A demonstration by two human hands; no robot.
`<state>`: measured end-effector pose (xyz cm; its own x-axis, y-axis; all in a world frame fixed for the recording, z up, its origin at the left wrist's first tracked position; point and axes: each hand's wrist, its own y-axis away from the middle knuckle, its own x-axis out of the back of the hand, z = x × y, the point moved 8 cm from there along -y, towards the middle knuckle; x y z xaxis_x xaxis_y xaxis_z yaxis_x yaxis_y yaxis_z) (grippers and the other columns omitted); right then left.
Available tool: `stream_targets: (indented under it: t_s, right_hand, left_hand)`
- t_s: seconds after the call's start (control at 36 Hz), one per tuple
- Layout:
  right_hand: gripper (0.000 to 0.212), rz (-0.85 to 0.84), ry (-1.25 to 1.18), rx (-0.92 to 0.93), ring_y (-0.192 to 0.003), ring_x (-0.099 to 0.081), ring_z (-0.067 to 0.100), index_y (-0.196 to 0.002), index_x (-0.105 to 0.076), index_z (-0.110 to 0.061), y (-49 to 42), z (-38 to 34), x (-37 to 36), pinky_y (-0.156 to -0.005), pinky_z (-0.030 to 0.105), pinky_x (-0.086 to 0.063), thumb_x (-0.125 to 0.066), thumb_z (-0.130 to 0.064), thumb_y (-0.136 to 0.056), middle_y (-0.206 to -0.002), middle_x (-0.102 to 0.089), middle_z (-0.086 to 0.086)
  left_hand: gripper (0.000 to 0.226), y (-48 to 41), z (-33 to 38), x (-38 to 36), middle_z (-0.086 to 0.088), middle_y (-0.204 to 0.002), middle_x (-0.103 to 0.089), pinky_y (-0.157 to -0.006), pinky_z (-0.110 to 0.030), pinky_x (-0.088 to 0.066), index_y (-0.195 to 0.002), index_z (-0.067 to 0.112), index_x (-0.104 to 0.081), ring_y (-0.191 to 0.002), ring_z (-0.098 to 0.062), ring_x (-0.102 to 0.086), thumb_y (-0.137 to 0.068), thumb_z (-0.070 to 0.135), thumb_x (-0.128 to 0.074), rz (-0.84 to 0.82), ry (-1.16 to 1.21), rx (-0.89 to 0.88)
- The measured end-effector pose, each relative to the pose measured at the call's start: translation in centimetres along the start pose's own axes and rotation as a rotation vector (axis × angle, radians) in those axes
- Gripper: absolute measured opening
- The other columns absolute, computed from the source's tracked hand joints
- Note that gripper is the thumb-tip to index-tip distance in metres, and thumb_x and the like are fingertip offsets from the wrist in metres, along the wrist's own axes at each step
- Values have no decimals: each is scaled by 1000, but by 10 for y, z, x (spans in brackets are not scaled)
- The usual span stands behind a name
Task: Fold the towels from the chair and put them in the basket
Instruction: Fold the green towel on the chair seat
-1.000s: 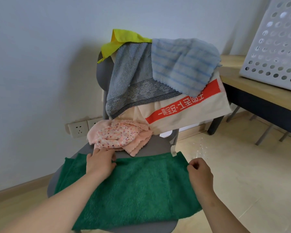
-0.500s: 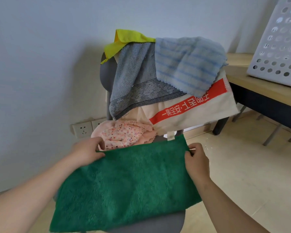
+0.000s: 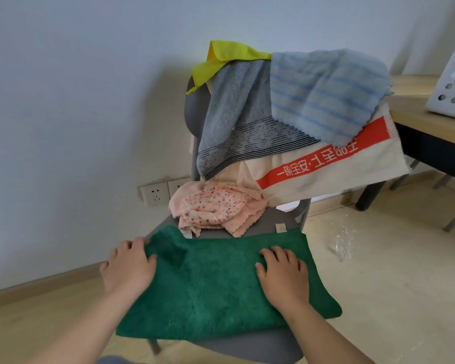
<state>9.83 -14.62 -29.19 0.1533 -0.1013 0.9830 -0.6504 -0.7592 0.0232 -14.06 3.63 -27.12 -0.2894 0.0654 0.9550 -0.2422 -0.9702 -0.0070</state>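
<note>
Pressing flat on the green towel (image 3: 221, 285) with the right hand (image 3: 283, 275), fingers spread, gripping nothing; same deal with the left hand (image 3: 128, 266) at the towel's left edge, thumb on the fabric, looks open but kinda blurry there; folded across the front of the grey chair (image 3: 263, 222) seat, just in front of the pink towel (image 3: 216, 206); over on the table (image 3: 415, 111), the basket (image 3: 452, 80).
</note>
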Motion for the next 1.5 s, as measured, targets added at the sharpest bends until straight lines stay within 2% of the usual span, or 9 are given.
stream_targets:
  t_s: [0.36, 0.5, 0.61, 0.75, 0.89, 1.03, 1.22, 1.36, 1.5]
  right_hand:
    - [43, 4, 13, -31, -140, -20, 17, -140, -33, -34, 4, 0, -2, -112, 38, -17, -25, -44, -99, -151, -28, -8]
    - [43, 6, 29, -30, -140, -20, 16, -140, -32, -35, 4, 1, -2, -112, 38, -18, -25, -45, -99, -151, -28, -9]
    - [43, 7, 29, -27, -139, -21, 16, -140, -32, -34, 3, 0, -2, -112, 38, -18, -25, -45, -99, -150, -28, -9]
    - [43, 1, 39, -37, -140, -20, 17, -141, -31, -34, 4, 0, -2, -113, 38, -18, -24, -44, -100, -151, -27, -8]
    - [44, -12, 34, -56, -141, -18, 17, -142, -29, -33, 4, -1, 0, -113, 39, -17, -23, -44, -100, -153, -25, -8]
    - [49, -52, 14, -137, -144, -9, 20, -147, -20, -31, 3, 10, 1, -114, 44, -18, -20, -44, -100, -157, -13, -6]
    - [50, -110, -69, -130, -145, -5, 22, -147, -21, -30, 0, 13, 1, -113, 46, -19, -26, -44, -100, -158, -11, -4]
    - [37, 83, -447, -190, -126, -42, 20, -130, -50, -21, -1, 43, 18, -101, 38, -37, -47, -32, -95, -138, -47, -1]
    - [39, 45, -856, -514, -109, -54, 29, -131, -45, -14, 20, 90, -3, -93, 42, -45, -44, -31, -96, -128, -53, 9]
  left_hand:
    - [26, -13, -14, 2, 0, -117, -57, -96, -39, -37, -103, 34, -57, -114, -26, -48, -85, 52, -57, -134, -13, 143]
    - [17, -17, -13, 2, 0, -80, -58, -70, -32, -44, -78, 24, -47, -75, -20, -56, -87, 31, -60, -94, 309, 111]
    - [11, -17, -31, 8, -6, -75, -55, -55, -30, -37, -91, 15, -44, -61, -18, -50, -88, 13, -55, -9, 580, 181]
    - [31, -9, -39, 1, -9, -93, -53, -53, -31, -40, -117, 17, -34, -66, -21, -55, -90, 9, -48, -86, 383, 120]
    - [23, -3, -21, 1, -7, -112, -41, -47, -24, -38, -116, 28, -41, -56, -16, -54, -94, 22, -47, -118, 219, 5]
    - [30, -7, -6, 4, -1, -125, -48, -68, -26, -42, -119, 21, -56, -83, -14, -55, -95, 11, -44, -46, 282, -114]
    - [48, -14, 9, -4, 4, -147, -32, -97, -34, -38, -140, 25, -37, -122, -23, -39, -94, 12, -38, -36, 34, -249]
    - [62, 5, 45, 2, -6, -156, -7, -108, -44, -24, -144, 27, -28, -139, -32, -15, -87, 14, -49, 143, -320, -394]
    - [60, 38, 85, -54, 2, -158, 0, -114, -50, 1, -147, 41, -13, -145, -25, 8, -92, 63, -23, -232, -183, -473]
